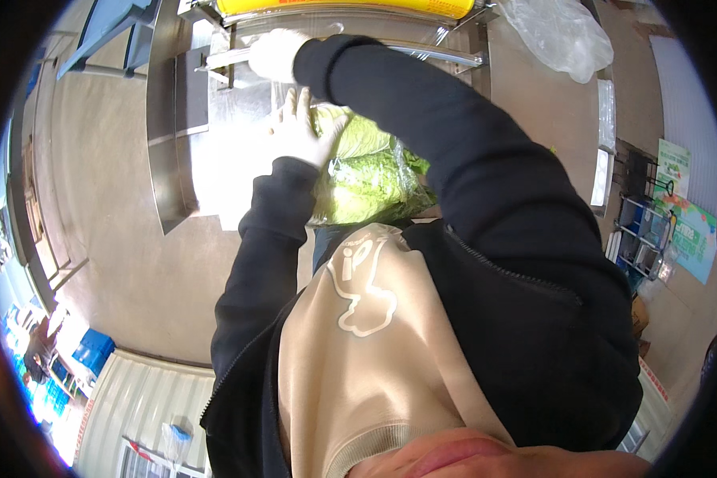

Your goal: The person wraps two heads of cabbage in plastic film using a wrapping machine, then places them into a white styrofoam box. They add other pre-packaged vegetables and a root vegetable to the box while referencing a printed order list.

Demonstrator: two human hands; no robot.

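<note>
My left hand, in a white glove, lies with fingers spread against the left side of pale green leafy heads that look like Chinese cabbage. Clear plastic film covers them, glossy and wrinkled. Farther out, my right hand, also gloved, reaches across to the left end of a metal bar on a film-wrapping stand. Glare washes out its fingers, so whether it grips film or the bar is hidden. The sunlit metal worktop extends to the left of the cabbage.
Beyond the bar sits a yellow roll bearing red writing. A crumpled clear plastic bag lies at the upper right. Blue plastic furniture stands upper left. A wire rack and printed boards are on the far right.
</note>
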